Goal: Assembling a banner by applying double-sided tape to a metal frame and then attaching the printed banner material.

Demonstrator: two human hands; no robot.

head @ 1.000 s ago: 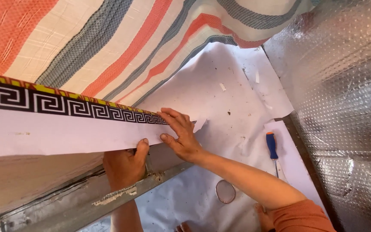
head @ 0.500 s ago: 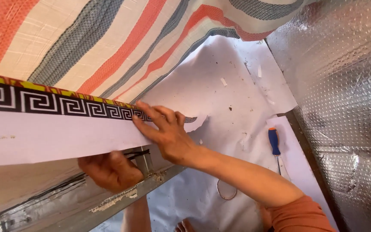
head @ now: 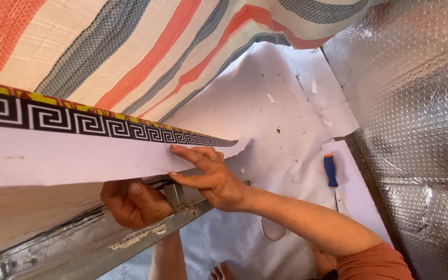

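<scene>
R hand (head: 211, 179), fingers spread flat, presses the long white panel strip w/ black key-pattern border (head: 79, 148) near its torn end, prob. to keep it flush. L hand (head: 133, 203) at 7 o'clock below, curled under the strip against the grey metal rail (head: 105, 243); grip unclear. Blue-handled screwdriver (head: 331, 173) lies at 3 o'clock on white sheet (head: 265, 119).
</scene>
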